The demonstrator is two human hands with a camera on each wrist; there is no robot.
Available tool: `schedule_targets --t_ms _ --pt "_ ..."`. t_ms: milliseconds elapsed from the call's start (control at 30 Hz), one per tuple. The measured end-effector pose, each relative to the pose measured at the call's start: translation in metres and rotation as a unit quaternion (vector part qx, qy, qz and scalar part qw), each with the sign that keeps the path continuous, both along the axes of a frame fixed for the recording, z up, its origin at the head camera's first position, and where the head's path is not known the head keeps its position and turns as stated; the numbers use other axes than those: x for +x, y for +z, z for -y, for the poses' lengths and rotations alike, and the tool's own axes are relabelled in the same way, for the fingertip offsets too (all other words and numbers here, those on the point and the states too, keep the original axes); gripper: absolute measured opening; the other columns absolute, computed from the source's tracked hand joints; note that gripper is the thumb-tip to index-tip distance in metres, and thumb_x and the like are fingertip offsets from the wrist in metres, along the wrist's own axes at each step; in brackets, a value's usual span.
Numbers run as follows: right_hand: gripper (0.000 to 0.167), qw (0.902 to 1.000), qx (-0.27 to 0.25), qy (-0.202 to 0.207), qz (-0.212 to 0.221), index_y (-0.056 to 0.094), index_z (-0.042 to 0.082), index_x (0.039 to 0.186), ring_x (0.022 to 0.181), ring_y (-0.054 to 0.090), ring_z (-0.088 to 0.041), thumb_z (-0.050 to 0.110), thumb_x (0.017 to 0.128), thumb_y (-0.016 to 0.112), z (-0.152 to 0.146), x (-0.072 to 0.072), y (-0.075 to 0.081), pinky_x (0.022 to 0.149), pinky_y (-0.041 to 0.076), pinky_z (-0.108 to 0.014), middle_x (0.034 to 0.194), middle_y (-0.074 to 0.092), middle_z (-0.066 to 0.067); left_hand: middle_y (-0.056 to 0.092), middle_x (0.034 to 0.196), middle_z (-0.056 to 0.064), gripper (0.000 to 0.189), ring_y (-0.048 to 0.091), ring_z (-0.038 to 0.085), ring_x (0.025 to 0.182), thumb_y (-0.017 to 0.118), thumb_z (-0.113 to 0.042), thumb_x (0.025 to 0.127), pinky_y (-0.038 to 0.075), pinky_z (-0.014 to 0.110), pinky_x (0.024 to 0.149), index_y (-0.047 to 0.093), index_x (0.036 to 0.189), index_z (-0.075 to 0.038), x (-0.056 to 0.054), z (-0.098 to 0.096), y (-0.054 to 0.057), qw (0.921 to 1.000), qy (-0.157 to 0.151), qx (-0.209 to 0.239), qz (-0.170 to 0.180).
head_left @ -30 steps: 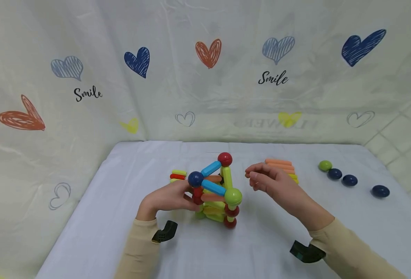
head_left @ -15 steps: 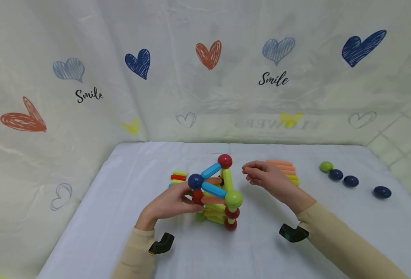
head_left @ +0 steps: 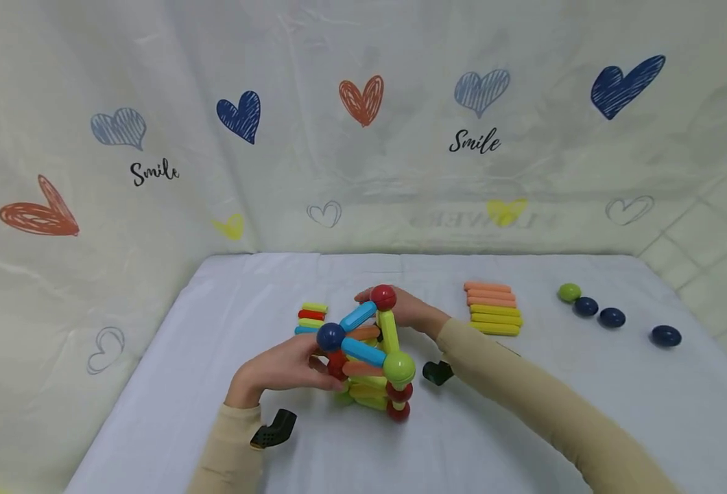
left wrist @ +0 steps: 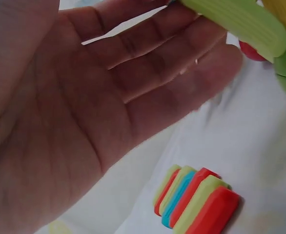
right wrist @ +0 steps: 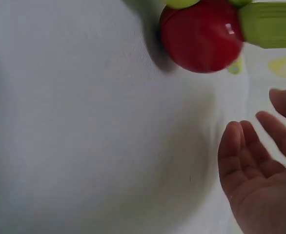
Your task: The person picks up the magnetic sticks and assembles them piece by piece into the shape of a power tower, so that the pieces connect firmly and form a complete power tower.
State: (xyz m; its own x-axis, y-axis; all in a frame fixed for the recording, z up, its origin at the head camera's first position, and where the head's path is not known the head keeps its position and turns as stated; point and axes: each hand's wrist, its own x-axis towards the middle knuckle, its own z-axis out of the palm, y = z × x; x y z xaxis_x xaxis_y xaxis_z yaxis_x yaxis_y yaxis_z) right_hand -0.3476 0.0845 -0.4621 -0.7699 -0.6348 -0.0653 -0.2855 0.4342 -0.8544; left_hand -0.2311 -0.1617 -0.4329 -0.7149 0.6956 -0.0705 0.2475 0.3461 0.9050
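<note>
A toy structure of coloured magnetic balls and sticks point(head_left: 365, 353) stands on the white cloth in the head view. Blue sticks form part of its top, between blue, red and green balls. My left hand point(head_left: 283, 363) grips its left side, thumb in front near the red ball; the other fingertips are partly hidden behind it. In the left wrist view, the fingers lie beside a green stick point(left wrist: 240, 22). My right hand point(head_left: 409, 310) is behind the structure, partly covered by the upper red ball. In the right wrist view its fingers are loosely bent, apart from a red ball point(right wrist: 201, 36).
Short red, green and blue sticks point(head_left: 311, 315) lie beyond the left hand. Orange and yellow sticks point(head_left: 495, 309) are lined up on the right. Farther right rest a green ball point(head_left: 569, 292) and several dark blue balls point(head_left: 612, 318). A printed curtain point(head_left: 363, 171) hangs behind the table.
My right hand has moved left from beside the structure to behind its far side, uncovering the orange and yellow sticks. The left hand keeps its hold on the structure.
</note>
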Motion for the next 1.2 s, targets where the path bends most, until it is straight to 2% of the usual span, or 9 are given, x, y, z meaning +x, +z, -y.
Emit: schedule_targets --t_ms 133,300,433,533,600,667,833,1033,1200 --pt "0.060 0.9910 -0.053 0.123 -0.008 0.042 -0.007 0.141 0.132 0.040 -0.041 0.010 0.086 0.061 0.015 -0.006 -0.005 0.107 0.035 -0.056 0.144 0.043 -0.024 0.064 0.115 0.001 0.048 0.067 0.022 0.099 0.077 -0.014 0.085 0.056 0.036 0.084 0.060 0.129 -0.025 -0.003 0.000 0.003 0.9996 -0.025 0.013 0.002" --pt "0.058 0.9813 0.043 0.173 -0.072 0.040 0.001 0.146 0.141 0.028 -0.041 0.027 0.097 0.055 0.046 -0.017 -0.012 0.112 0.026 -0.058 0.154 0.031 -0.021 0.065 0.120 0.002 0.052 0.069 0.029 0.095 0.075 -0.012 0.087 0.057 0.040 0.084 0.057 0.134 -0.025 -0.003 0.006 0.003 0.9981 -0.034 0.050 0.004" --pt "0.060 0.9577 0.122 0.212 -0.151 0.041 0.013 0.149 0.146 0.022 -0.034 0.040 0.097 0.055 0.064 -0.030 -0.029 0.113 0.024 -0.059 0.158 0.028 -0.010 0.066 0.119 0.003 0.049 0.070 0.029 0.096 0.074 -0.016 0.088 0.056 0.040 0.085 0.057 0.133 -0.023 -0.001 0.011 0.004 0.9984 -0.022 0.051 0.015" --pt "0.060 0.9146 0.163 0.268 -0.255 0.045 0.016 0.146 0.145 0.025 -0.033 0.043 0.095 0.059 0.068 -0.038 -0.040 0.112 0.028 -0.056 0.157 0.032 -0.008 0.065 0.121 0.008 0.050 0.070 0.030 0.096 0.073 -0.015 0.089 0.056 0.040 0.085 0.056 0.135 -0.019 -0.001 0.012 0.003 0.9979 -0.026 0.055 0.020" --pt "0.055 0.9078 0.170 0.274 -0.268 0.048 0.018 0.144 0.143 0.028 -0.032 0.043 0.096 0.057 0.069 -0.041 -0.044 0.111 0.030 -0.054 0.155 0.035 -0.007 0.064 0.121 0.010 0.050 0.070 0.030 0.097 0.073 -0.014 0.089 0.056 0.040 0.085 0.055 0.136 -0.017 -0.001 0.012 0.003 0.9976 -0.030 0.059 0.020" --pt "0.053 0.9100 0.175 0.267 -0.264 0.050 0.017 0.142 0.142 0.030 -0.033 0.043 0.097 0.056 0.070 -0.043 -0.046 0.110 0.032 -0.053 0.154 0.038 -0.007 0.064 0.122 0.009 0.051 0.070 0.030 0.097 0.073 -0.014 0.089 0.056 0.040 0.085 0.054 0.137 -0.017 -0.001 0.012 0.003 0.9974 -0.032 0.061 0.020" --pt "0.045 0.9670 0.148 0.149 -0.145 0.053 0.014 0.141 0.134 0.042 -0.031 0.034 0.100 0.050 0.068 -0.044 -0.043 0.107 0.039 -0.048 0.145 0.046 -0.011 0.066 0.121 0.004 0.052 0.070 0.029 0.098 0.074 -0.015 0.088 0.056 0.040 0.086 0.055 0.136 -0.021 -0.002 0.011 0.003 0.9975 -0.032 0.058 0.026" --pt "0.044 0.9687 0.171 0.083 -0.160 0.054 0.008 0.140 0.122 0.052 -0.030 0.023 0.098 0.055 0.053 -0.045 -0.035 0.101 0.045 -0.044 0.134 0.054 -0.016 0.065 0.121 0.006 0.051 0.070 0.032 0.097 0.074 -0.013 0.088 0.056 0.041 0.086 0.056 0.135 -0.020 -0.004 0.007 0.003 0.9962 -0.036 0.071 0.035" --pt "0.051 0.9549 0.207 0.124 -0.172 0.047 0.015 0.146 0.136 0.041 -0.034 0.034 0.098 0.054 0.054 -0.046 -0.035 0.107 0.037 -0.053 0.147 0.045 -0.015 0.065 0.121 0.006 0.050 0.070 0.030 0.098 0.074 -0.012 0.088 0.056 0.040 0.086 0.057 0.134 -0.020 -0.003 0.007 0.004 0.9967 -0.034 0.068 0.028"
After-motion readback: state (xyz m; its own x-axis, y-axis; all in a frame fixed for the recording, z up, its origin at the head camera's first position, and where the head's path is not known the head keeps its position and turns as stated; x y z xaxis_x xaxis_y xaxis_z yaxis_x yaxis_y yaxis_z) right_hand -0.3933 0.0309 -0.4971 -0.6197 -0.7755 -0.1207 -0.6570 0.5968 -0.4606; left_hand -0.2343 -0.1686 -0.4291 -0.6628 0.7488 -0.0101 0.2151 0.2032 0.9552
